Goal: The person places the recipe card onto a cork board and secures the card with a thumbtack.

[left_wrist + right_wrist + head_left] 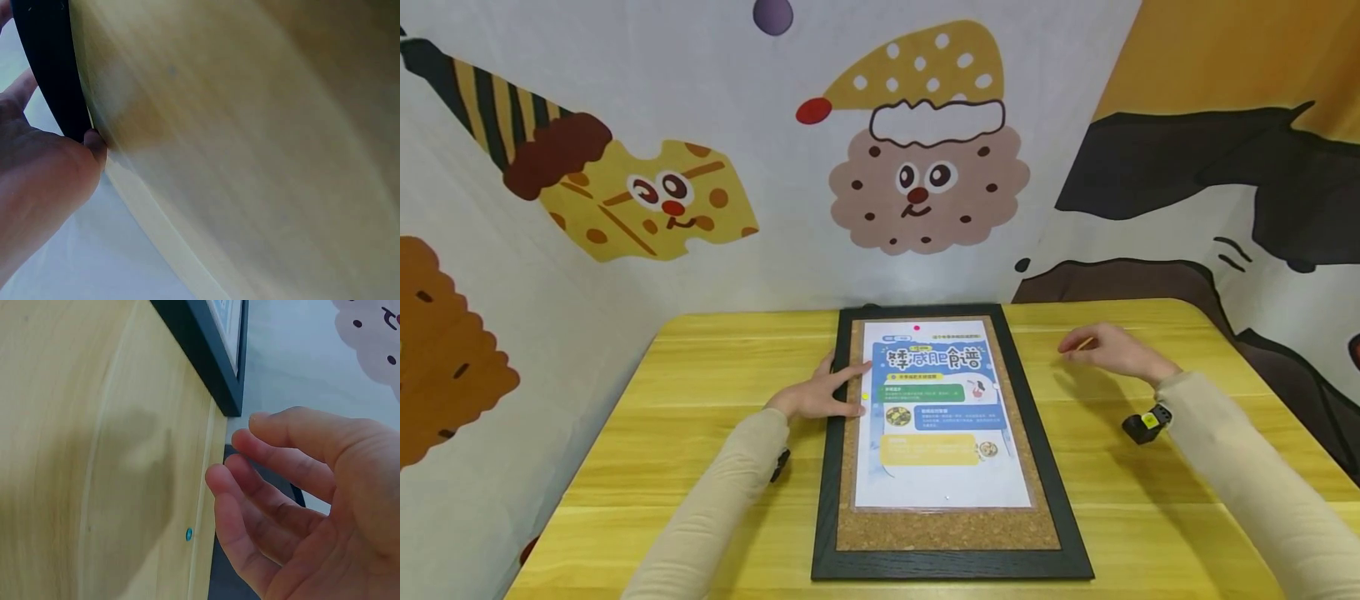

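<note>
A cork board in a black frame lies on the table. On the cork is a printed sheet with Chinese text, with a pink-red dot-like tack at its top edge and a yellow one at its left edge. My left hand rests across the frame's left side, fingers spread, their tips at the sheet's edge. Right of the board, my right hand hovers over the table, fingers loosely bent. The right wrist view shows nothing between thumb and fingers of this hand.
A small blue-green oval piece lies on the wood-grain table near its far edge. Behind the table hangs a white cloth printed with cartoon food. The top of the frame reaches the table's back edge.
</note>
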The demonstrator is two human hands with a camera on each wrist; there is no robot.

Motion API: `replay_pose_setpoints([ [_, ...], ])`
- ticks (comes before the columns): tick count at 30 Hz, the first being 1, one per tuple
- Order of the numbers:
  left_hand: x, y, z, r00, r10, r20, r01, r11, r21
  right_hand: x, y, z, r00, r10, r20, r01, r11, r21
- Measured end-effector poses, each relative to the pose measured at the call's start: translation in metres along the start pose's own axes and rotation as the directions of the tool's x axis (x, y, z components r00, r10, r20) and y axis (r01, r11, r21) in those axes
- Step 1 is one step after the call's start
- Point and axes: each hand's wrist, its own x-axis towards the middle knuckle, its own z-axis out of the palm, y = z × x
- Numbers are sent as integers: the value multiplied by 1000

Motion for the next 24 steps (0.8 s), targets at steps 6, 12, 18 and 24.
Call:
replay_pose_setpoints([
  [6,0,-1,-1,1000,11,5,-11,1000,-1,1,11,-7,999,19,-29,-20,999,-31],
  [12,1,0,-1,1000,13,6,-13,1000,4,-2,29,-11,997,66,-47,-67,997,-23],
  [18,0,0,-1,1000,4,7,-4,1000,1,-3,46,-14,990,122,-65,-125,991,-37],
  [24,0,1,0,1000,-3,0,3,1000,-14,-2,54,-13,985,154,-83,-157,987,-29],
])
